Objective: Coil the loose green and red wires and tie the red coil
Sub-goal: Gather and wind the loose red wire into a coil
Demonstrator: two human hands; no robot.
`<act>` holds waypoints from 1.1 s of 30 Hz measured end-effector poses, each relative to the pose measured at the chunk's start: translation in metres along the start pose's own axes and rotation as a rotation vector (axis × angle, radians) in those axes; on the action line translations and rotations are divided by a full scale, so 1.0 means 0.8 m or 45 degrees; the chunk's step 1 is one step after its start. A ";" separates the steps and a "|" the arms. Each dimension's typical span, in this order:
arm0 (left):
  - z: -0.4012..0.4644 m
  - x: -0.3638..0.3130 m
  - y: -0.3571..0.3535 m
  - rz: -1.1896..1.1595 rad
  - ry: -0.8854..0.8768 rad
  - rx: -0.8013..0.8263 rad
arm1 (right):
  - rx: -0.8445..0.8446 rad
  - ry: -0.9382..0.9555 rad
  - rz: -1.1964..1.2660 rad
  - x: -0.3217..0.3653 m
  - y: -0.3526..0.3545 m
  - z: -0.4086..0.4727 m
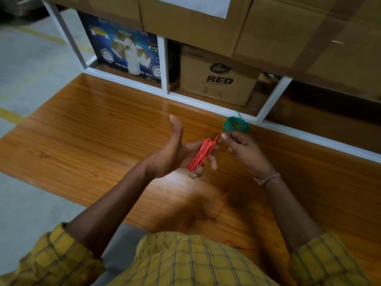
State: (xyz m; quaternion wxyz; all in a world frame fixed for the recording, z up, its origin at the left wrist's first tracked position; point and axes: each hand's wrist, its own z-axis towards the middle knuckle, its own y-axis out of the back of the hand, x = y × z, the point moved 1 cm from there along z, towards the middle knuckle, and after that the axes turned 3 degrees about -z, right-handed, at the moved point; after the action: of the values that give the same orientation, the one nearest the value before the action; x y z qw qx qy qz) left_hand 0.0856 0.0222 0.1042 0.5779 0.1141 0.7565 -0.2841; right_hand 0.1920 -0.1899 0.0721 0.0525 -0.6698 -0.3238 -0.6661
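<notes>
A red wire coil [203, 154] is wound in several loops around the fingers of my left hand [175, 153], whose thumb points up. My right hand [242, 149] pinches the red wire's strand just right of the coil, between thumb and forefinger. A loose red tail [221, 203] trails, blurred, down over the wooden board toward my body. The green wire coil [236, 124] lies bundled on the board just beyond my right hand, beside the white shelf frame, with one short end sticking up.
The wooden board [92, 129] lies on a grey concrete floor [31, 69]. A white metal shelf frame [206, 104] runs along its far edge, holding a cardboard box marked RED [218, 79] and a blue adhesive-tape box [123, 52]. Larger cartons [278, 27] sit above.
</notes>
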 end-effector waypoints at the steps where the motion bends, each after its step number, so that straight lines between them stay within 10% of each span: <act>1: 0.000 -0.004 -0.001 -0.048 -0.019 0.006 | 0.001 -0.024 0.014 -0.008 -0.008 0.001; 11: 0.018 -0.015 0.005 -0.346 -0.303 -0.149 | 0.349 -0.047 -0.324 -0.022 -0.106 -0.061; 21: 0.021 0.008 0.017 0.359 0.054 -0.446 | 0.364 0.268 -0.509 0.072 -0.032 -0.090; 33: 0.001 0.001 -0.012 0.031 0.044 0.063 | 0.033 0.186 -0.092 0.038 0.014 -0.010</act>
State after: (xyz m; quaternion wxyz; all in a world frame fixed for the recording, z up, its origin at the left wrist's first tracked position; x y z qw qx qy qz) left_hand 0.0808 0.0139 0.1059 0.5653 0.1425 0.7576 -0.2936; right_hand 0.1875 -0.1916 0.1047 0.0606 -0.6067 -0.3515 -0.7105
